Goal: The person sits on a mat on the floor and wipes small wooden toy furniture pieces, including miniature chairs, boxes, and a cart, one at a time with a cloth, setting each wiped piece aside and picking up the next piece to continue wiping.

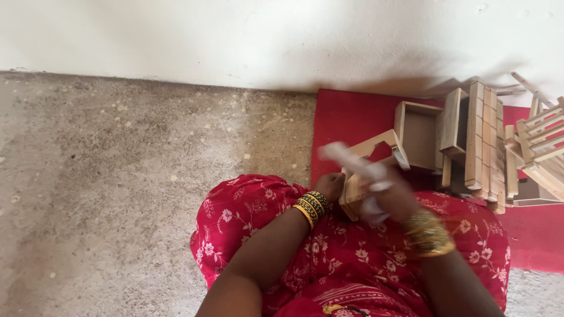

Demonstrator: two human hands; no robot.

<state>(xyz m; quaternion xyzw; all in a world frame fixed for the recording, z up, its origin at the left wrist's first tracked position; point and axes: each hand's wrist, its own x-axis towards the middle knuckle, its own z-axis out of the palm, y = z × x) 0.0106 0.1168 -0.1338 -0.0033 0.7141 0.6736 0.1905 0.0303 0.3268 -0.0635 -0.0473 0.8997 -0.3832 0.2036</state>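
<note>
wooden house-shaped frame (376, 154), pale and unfinished, held up over the lap and just in front of the red mat (346, 120), its peaked top pointing toward the mat. left hand (330, 186) closed around the frame's lower near corner, gripping it from the side nearest the bare concrete floor (117, 176). right hand (393, 196) curled over a white strip (352, 161), likely folded sandpaper or cloth though too blurred to tell, pressed against the frame's edge nearest the mat. blur on the strip, so probably mid-stroke. on the mat itself, beyond the frame: an open wooden box (418, 132), then a stack of wooden slats (484, 141) standing on edge just beside it, and slatted wooden pieces (543, 144) at the mat's far right end. for a clean result, judged from the grip: keep the left hold firm and low so the frame cannot twist, run the strip flat along one edge at a time with even pressure, and turn the frame rather than bending the wrist around the peak.
</note>
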